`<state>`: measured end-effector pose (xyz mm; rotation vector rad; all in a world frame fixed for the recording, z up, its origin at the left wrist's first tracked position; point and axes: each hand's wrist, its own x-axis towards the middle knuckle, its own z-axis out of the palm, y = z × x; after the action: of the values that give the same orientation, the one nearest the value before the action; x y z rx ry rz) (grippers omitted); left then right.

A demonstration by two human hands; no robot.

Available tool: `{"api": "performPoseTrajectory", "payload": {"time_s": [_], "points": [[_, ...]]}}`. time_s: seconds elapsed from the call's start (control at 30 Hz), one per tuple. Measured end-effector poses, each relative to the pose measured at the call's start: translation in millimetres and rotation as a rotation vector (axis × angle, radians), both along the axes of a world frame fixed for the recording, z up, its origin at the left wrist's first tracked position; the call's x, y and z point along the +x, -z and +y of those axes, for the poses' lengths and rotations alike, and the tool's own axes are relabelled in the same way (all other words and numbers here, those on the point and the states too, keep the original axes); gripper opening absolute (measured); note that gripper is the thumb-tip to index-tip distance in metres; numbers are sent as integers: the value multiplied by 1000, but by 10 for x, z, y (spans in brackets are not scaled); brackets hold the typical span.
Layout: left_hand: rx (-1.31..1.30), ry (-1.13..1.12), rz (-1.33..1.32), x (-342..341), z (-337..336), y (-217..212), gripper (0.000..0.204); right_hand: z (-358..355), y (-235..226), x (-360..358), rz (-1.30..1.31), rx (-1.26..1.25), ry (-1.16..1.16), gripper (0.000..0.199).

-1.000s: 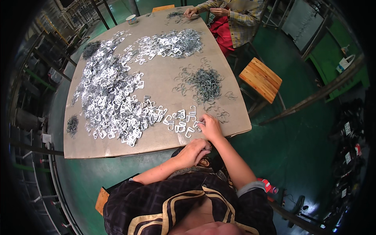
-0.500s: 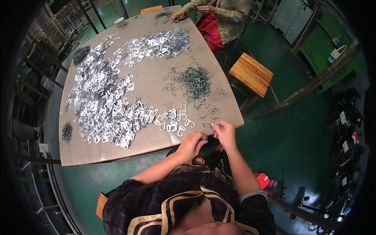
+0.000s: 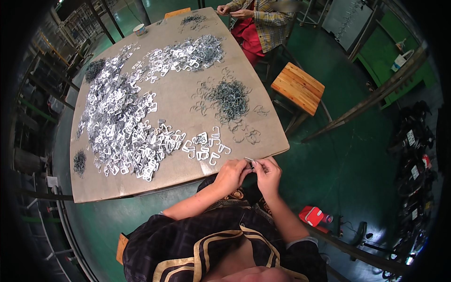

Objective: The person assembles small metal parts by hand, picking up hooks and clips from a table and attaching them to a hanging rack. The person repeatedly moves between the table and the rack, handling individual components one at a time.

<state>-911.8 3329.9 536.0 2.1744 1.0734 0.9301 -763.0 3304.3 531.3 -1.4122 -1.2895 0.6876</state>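
Above the table's near edge, my two hands meet close together. My right hand [image 3: 268, 176] is closed in a pinch on a shiny metal hook [image 3: 249, 159], whose end sticks out past the fingertips. Beside it my left hand [image 3: 229, 177] has thumb and fingers pressed together; what they grip is hidden. Just beyond the left hand lies a small cluster of metal hooks [image 3: 203, 149]. A heap of thin dark wire clips [image 3: 231, 99] sits farther off, with loose ones scattered round it.
A big pile of hooks [image 3: 117, 113] covers the left of the table [image 3: 174, 96], with another heap [image 3: 192, 54] farther back. A co-worker's hands [image 3: 235, 12] are at the far right edge. A paper cup [image 3: 139, 30] stands far left; a wooden stool [image 3: 298, 88] is at the right.
My right hand has come down and in toward the left, bringing the hook to the left fingertips. The co-worker's hand has lifted off the table and joined the other one.
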Motion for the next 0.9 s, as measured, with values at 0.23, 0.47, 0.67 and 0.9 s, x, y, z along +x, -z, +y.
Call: {"api": "performPoseTrajectory", "payload": {"time_s": [0.23, 0.47, 0.67, 0.9], "points": [[-58, 95, 42, -39, 125, -82, 14, -56, 23, -18, 81, 49, 54, 9], [-259, 81, -65, -20, 145, -49, 15, -40, 65, 58, 206, 25, 25, 10], [-284, 73, -68, -33, 156, -71, 14, -50, 86, 152, 255, -88, -62, 8], [-163, -267, 14, -203, 813, -1, 12, -71, 50, 132, 187, -30, -52, 9]]}}
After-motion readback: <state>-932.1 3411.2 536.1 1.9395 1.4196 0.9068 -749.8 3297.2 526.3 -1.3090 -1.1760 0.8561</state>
